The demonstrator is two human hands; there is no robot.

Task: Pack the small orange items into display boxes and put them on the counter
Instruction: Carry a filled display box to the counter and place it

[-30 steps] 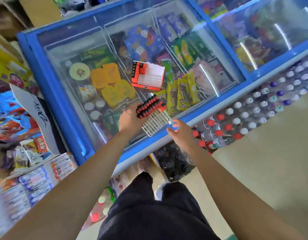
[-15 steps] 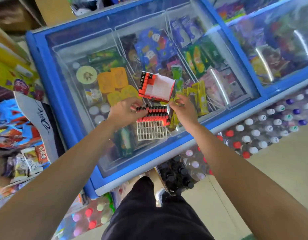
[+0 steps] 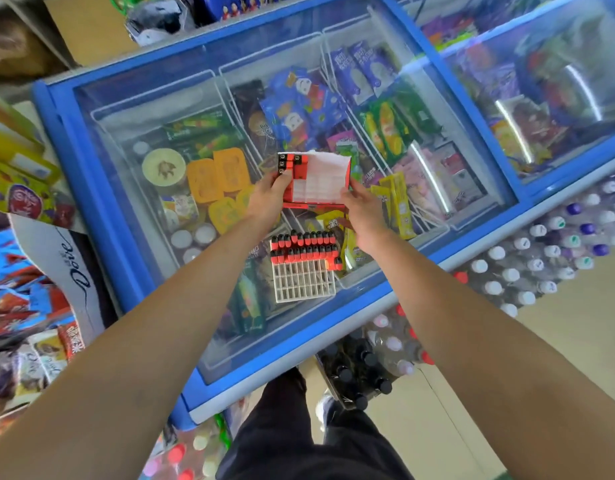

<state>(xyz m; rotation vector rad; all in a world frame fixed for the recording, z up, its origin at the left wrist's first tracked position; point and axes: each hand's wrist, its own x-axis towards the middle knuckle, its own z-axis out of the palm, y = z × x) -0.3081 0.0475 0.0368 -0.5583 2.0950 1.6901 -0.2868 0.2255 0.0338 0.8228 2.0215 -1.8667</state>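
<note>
While you stand over the shop's chest freezer [image 3: 91, 157], both of your hands are on the orange display box [image 3: 319, 181]. Your left hand [image 3: 268, 202] grips its near left corner with the thumb laid on top, and your right hand [image 3: 364, 216] pinches its near right edge. The box sits over the glass lid [image 3: 153, 109]; whether it rests there or is lifted clear cannot be told. Its white inside is mostly bare, with only a few small orange items [image 3: 288, 165], black-capped, in the left column. The remaining orange items [image 3: 304, 249] lie in two rows across the far end of a white grid tray [image 3: 304, 285]. The tray lies flat on the glass between your forearms, near the box but apart from it.

By the look of it, the packing step is in hand and barely begun. The next move likely calls for settling the box where one hand can steady it. That frees the other hand to lift items from the tray and slot them into the empty cells. Bottled drinks [image 3: 541, 258] are stacked to your right.
</note>
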